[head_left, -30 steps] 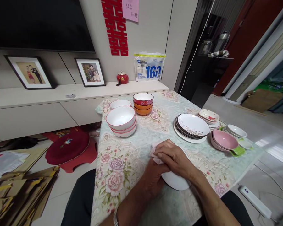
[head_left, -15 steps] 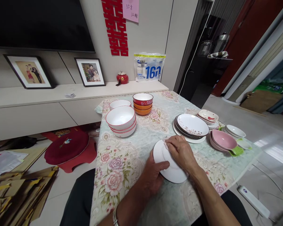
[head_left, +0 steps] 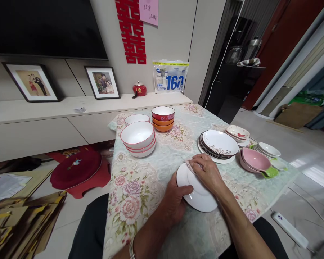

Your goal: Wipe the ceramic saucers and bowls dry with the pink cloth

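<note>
A white plate (head_left: 199, 192) is tilted above the near part of the table, with a ring showing on the face turned toward me. My left hand (head_left: 175, 196) grips its left edge, thumb lying across the face and fingers underneath. At the plate's upper edge, my right hand (head_left: 206, 172) is closed on a pale pinkish cloth (head_left: 189, 164), mostly hidden under the fingers, and presses it on the plate. Just beyond the right hand stands a stack of white plates with dark rims (head_left: 220, 142).
The flowered tablecloth (head_left: 140, 180) carries red-rimmed white bowls (head_left: 137, 135), red and orange bowls (head_left: 163, 118), pink bowls (head_left: 255, 160) and small white bowls (head_left: 268, 149). A red stool (head_left: 78, 169) stands left of the table. Flattened cardboard (head_left: 27, 223) lies on the floor.
The plate has shifted slightly right and down in view. My right hand and the cloth have moved a little along its upper edge. The stacks stay in place.
</note>
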`<state>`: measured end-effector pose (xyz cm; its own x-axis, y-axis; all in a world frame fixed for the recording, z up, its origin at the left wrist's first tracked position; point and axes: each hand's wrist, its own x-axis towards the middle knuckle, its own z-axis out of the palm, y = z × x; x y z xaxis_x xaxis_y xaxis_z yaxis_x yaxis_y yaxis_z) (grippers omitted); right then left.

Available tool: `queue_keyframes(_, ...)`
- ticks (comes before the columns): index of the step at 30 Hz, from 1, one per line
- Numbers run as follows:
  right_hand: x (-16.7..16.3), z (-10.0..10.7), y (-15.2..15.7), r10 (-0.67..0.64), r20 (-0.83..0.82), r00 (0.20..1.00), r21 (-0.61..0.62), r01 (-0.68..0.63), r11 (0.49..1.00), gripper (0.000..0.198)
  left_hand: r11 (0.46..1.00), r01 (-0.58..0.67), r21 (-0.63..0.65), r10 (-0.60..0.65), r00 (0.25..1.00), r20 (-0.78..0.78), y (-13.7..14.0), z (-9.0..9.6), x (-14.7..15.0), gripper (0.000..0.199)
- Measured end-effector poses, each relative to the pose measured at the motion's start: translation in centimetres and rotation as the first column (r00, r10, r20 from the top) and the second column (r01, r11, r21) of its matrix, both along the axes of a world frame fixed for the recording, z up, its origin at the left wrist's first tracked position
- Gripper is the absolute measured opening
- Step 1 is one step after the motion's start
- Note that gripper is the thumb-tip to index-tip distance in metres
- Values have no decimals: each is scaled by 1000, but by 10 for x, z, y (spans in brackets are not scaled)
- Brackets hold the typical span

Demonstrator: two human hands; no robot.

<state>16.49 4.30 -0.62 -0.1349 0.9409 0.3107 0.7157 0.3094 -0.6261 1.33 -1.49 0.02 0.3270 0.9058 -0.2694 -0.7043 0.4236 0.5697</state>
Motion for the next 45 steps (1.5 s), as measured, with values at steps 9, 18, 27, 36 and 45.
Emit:
queue_keyframes(9,-20,15,-17,216,37,976,116,-219,969,19,1000,13,-19,-13,1000,23,0,2,1,55)
queue_keyframes(18,-13,16,-11,260,13,965,73,-260,963,20,997,69,-26,-69,998,8,0,0,0,65)
queue_keyframes(27,7,3,-4,27,32,999,52,-29,998,21,998,64,18,-64,998,10,2,-2,-2,67)
queue_keyframes(36,-26,28,-24,421,38,906,71,-423,903,17,993,87,76,-84,995,-45,1,-4,2,41)
queue_keyframes(45,16,5,0,-23,173,985,-60,34,998,22,999,-39,-24,40,999,25,0,-2,0,76)
